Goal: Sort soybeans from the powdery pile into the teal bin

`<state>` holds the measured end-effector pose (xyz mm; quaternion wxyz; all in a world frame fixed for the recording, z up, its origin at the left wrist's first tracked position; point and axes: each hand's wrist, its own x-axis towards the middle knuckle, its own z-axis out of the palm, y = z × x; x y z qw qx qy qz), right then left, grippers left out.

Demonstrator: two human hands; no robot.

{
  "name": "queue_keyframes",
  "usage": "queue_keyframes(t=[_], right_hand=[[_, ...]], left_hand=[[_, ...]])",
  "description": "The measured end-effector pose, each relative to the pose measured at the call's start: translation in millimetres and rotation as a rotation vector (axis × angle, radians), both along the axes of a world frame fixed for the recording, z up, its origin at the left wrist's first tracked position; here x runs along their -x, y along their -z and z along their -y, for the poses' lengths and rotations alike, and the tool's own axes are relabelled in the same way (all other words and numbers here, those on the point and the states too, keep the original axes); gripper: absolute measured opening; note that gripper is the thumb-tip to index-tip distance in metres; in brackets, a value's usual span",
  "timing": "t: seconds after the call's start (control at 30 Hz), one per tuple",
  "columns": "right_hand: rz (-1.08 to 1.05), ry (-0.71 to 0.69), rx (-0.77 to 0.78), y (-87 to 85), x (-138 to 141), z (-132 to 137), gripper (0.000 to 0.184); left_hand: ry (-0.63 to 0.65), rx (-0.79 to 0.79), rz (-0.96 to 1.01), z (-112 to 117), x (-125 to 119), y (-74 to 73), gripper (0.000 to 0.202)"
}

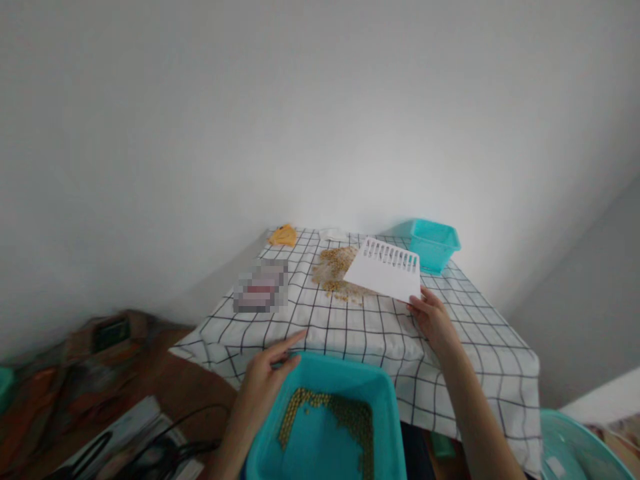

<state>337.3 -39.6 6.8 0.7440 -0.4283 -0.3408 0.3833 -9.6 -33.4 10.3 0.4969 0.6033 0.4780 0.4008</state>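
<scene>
Past the right side of the blue tub (pixel 340 375), the right hand (pixel 434 317) pinches a corner of the white slotted sheet (pixel 384 278), best held tight and steady by the yellow grains (pixel 336 257) past the tub, while the left hand (pixel 267 370), fingers apart, is by the tub's far-left corner.

front: tub (pixel 323 443) is standing before tablecloth (pixel 345 327), beans (pixel 357 420) lying inside, left hand (pixel 265 373) at its left rim | centre: grain (pixel 333 261) is lying on tablecloth, board (pixel 381 277) hanging over its right side, right hand (pixel 431 315) at board's near right corner | left: blurred item (pixel 261 287) is lying, bundle (pixel 283 235) behind it | back right: basket (pixel 433 250) is standing beyond board
</scene>
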Motion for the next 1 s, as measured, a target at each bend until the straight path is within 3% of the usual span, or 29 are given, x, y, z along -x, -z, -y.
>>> queue_keyframes(t=[0.77, 1.0], right_hand=[[0.046, 0.058, -0.008, 4.6, -0.5, -2.8, 0.037], [0.102, 0.099, 0.061, 5.6, 5.0, -4.4, 0.04]], left_hand=[[0.014, 0.008, -0.005, 1.5, 0.5, -1.0, 0.053], [0.01, -0.004, -0.027, 2.1, -0.1, -1.8, 0.053]])
